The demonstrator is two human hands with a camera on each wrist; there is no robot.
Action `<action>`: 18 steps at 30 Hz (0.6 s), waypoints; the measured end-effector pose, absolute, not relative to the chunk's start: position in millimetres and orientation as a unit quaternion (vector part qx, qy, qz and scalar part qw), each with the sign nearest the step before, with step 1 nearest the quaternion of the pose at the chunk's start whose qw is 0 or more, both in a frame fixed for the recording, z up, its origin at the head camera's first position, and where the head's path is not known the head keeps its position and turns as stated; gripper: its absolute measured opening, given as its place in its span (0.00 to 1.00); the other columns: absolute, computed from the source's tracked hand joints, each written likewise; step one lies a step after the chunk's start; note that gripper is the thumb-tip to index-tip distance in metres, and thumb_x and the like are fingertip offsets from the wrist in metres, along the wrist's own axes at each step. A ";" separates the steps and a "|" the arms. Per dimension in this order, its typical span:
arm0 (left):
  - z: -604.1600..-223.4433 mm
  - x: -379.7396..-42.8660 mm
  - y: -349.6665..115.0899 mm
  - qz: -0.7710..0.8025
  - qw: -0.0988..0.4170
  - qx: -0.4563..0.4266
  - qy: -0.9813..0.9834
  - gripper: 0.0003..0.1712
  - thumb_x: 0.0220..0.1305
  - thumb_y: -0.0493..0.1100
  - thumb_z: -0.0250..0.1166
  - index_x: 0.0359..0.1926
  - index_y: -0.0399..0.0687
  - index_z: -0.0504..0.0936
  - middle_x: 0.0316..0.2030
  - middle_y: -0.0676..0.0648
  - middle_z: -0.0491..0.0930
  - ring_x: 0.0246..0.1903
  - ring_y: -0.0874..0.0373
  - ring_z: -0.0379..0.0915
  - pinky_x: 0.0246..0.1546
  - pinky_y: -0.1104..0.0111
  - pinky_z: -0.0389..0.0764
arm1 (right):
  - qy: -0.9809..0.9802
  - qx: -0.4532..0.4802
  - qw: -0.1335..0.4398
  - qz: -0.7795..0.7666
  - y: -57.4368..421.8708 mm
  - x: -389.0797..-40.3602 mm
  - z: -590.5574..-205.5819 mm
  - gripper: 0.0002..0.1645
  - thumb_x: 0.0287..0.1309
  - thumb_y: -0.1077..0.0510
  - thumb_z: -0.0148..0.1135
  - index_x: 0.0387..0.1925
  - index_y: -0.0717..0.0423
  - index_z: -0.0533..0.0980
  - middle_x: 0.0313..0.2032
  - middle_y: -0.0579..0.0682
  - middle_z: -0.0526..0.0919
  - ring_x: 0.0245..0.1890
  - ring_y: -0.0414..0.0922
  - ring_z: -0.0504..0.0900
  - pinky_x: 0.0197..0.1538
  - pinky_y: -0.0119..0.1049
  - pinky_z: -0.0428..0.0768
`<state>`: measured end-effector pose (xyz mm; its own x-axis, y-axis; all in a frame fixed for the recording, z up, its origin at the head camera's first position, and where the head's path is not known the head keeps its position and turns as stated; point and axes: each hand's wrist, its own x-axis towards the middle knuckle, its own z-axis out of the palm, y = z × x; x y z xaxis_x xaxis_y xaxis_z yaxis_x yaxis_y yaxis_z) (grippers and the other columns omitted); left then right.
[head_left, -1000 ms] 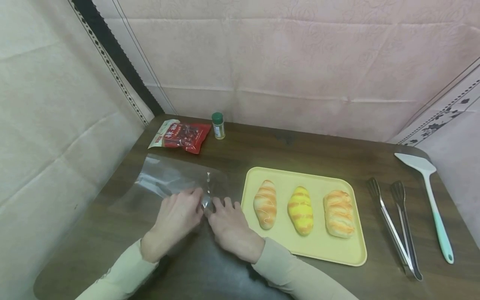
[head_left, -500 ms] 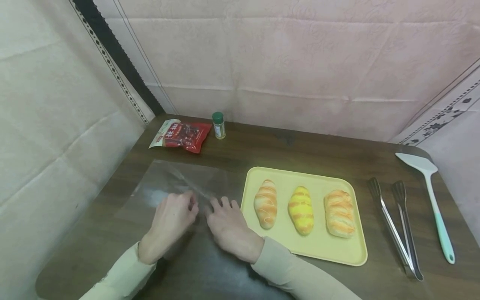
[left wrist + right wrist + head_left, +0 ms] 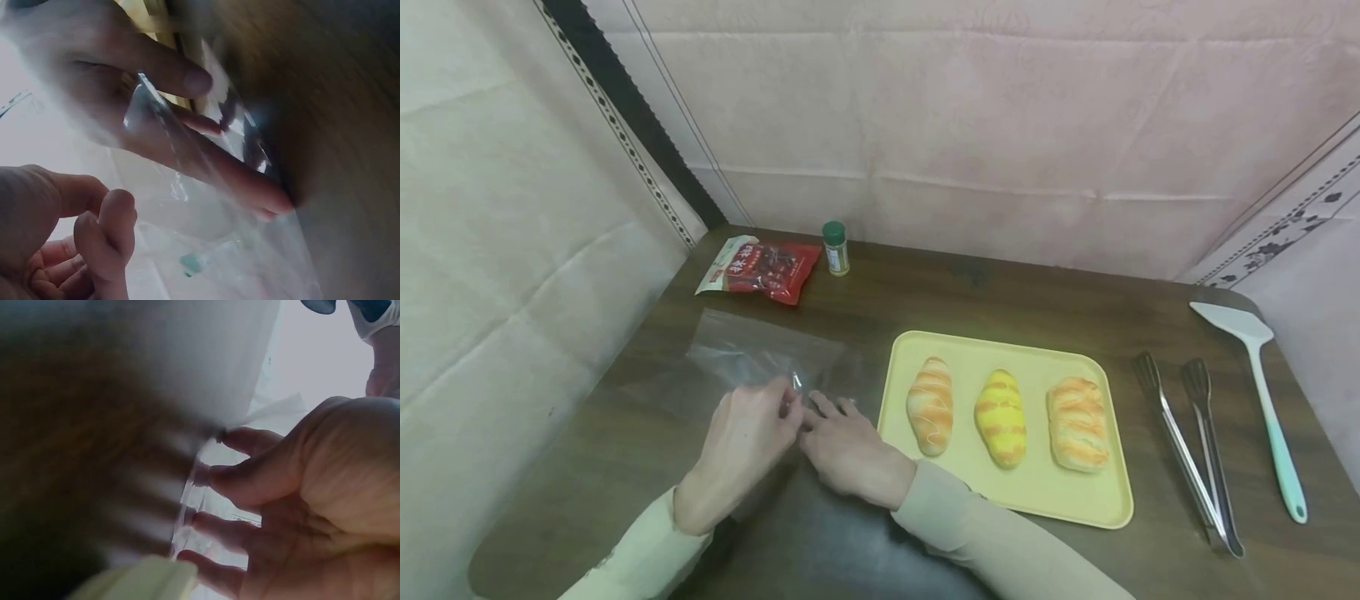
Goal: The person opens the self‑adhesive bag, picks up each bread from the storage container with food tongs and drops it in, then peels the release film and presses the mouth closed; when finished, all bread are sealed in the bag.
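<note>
A clear plastic bag (image 3: 752, 346) lies on the dark wooden table, its near edge lifted and glinting between the hands. The left hand (image 3: 745, 442) hovers at that edge. In the left wrist view its thumb and forefinger (image 3: 112, 219) meet tip to tip, and no film shows between them. The right hand (image 3: 850, 454) reaches over the near right part of the bag with fingers extended. Its fingertips (image 3: 225, 478) press down at the film against the tabletop. A loose flap of the bag (image 3: 156, 106) stands up in front of the right fingers.
Right of the hands, a yellow tray (image 3: 1000, 492) carries three bread rolls (image 3: 1001, 417). Tongs (image 3: 1187, 467) and a spatula (image 3: 1270, 408) lie farther right. Behind the bag are a red food packet (image 3: 760, 268) and a green-capped shaker bottle (image 3: 836, 250). Cloth (image 3: 1000, 125) hangs around the table.
The bag's near edge was raised a second ago, sank flat, and is lifted again now. The right hand has slid slightly left toward the left hand, which has shifted a little left overall.
</note>
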<state>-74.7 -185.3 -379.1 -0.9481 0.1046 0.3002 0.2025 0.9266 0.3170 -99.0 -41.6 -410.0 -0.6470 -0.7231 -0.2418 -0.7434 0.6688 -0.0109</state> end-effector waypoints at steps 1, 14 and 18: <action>-379.9 -76.1 -185.8 -0.179 0.136 -0.078 -0.971 0.05 0.62 0.31 0.74 0.31 0.38 0.85 0.18 0.47 0.81 0.15 0.62 0.64 0.19 0.70 0.69 | 0.906 -0.406 0.112 0.042 -41.2 -99.7 -410.0 0.26 0.77 0.54 0.61 0.72 0.37 0.78 0.82 0.38 0.68 0.86 0.46 0.63 0.82 0.47 0.70; -391.0 -96.3 -195.2 -0.248 0.064 -0.052 -0.965 0.07 0.63 0.34 0.71 0.28 0.43 0.83 0.18 0.49 0.78 0.18 0.60 0.68 0.22 0.68 0.69 | 0.895 -0.444 0.043 -0.006 -18.3 -99.8 -404.7 0.34 0.71 0.59 0.68 0.76 0.44 0.75 0.81 0.48 0.72 0.82 0.49 0.71 0.81 0.47 0.72; -391.4 -98.9 -195.4 -0.256 0.044 -0.045 -0.965 0.05 0.63 0.34 0.71 0.29 0.43 0.84 0.18 0.49 0.80 0.17 0.60 0.69 0.21 0.69 0.69 | 0.892 -0.450 0.012 -0.040 -1.0 -94.7 -397.7 0.39 0.64 0.62 0.72 0.76 0.48 0.75 0.77 0.51 0.76 0.79 0.51 0.75 0.76 0.47 0.79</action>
<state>-98.9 -195.4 -391.4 -0.9921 0.0634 0.1083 0.1088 0.8650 0.4899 -94.7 -1.0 -397.7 -0.5948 -0.8038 0.0152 -0.8019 0.5918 -0.0821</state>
